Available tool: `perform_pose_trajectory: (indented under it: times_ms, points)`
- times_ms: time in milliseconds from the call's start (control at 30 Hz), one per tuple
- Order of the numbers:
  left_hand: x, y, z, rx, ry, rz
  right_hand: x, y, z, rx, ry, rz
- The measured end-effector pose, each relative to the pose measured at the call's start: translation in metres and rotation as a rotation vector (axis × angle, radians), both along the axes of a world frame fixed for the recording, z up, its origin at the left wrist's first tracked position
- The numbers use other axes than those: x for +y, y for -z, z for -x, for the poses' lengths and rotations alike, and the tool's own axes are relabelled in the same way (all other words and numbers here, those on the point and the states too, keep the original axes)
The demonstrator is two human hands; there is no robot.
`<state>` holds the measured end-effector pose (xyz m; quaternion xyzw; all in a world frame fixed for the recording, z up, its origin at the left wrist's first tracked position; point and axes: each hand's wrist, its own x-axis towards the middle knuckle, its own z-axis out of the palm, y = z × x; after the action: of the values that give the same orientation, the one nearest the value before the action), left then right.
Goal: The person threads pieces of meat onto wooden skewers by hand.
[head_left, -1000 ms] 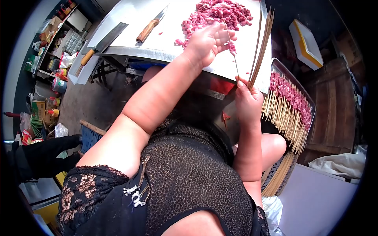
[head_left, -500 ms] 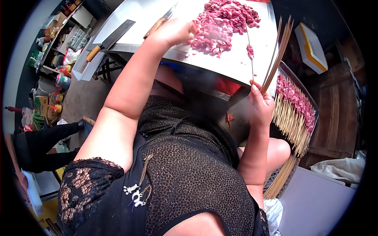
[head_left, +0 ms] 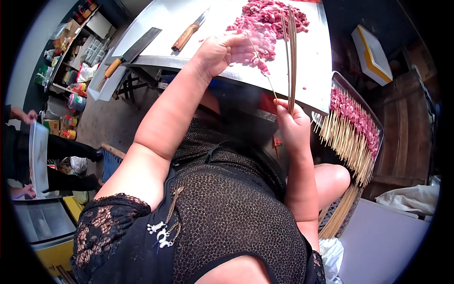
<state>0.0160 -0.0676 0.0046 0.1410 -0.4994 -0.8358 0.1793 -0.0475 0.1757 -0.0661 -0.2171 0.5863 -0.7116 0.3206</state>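
My right hand [head_left: 295, 127] is closed around a bundle of bare wooden skewers [head_left: 292, 61], which stands upright. Between its thumb and finger is the lower end of one slanted skewer [head_left: 271, 87], with small pieces of meat [head_left: 263, 67] threaded partway up. My left hand [head_left: 218, 53] is at that skewer's upper end, palm turned up. Its thumb and fingertips seem to pinch a small red piece of meat at the tip, partly hidden. Just behind the hands, a pile of cut raw meat [head_left: 261, 13] lies on the white table [head_left: 208, 57].
A wooden-handled knife [head_left: 187, 37] and a cleaver [head_left: 141, 46] lie left on the table. At right, a tray [head_left: 378, 127] holds rows of meat skewers [head_left: 355, 118], with bare skewers [head_left: 341, 215] below. Another person's hand [head_left: 29, 191] holds a white tray [head_left: 39, 156] at far left.
My left hand has come from the meat pile toward me and turned palm up at the skewer's tip. My right hand has moved left, tilting the skewer. The other person's white tray has risen into view.
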Motion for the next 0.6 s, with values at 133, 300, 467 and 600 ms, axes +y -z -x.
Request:
perform_pose_trajectory:
  times_ms: [133, 300, 467, 600]
  points:
    - [0.016, -0.004, 0.008, 0.069, -0.015, -0.086, 0.004, -0.002, 0.001, 0.015, 0.009, -0.039]
    - [0.016, -0.002, 0.017, 0.058, -0.186, -0.087, 0.005, -0.002, 0.0, 0.039, 0.023, -0.049]
    - [0.026, -0.002, 0.019, 0.101, -0.184, 0.036, 0.007, -0.005, -0.001, 0.008, 0.033, -0.031]
    - [0.033, 0.008, 0.023, 0.084, -0.315, 0.366, 0.006, 0.001, -0.002, -0.043, 0.022, 0.021]
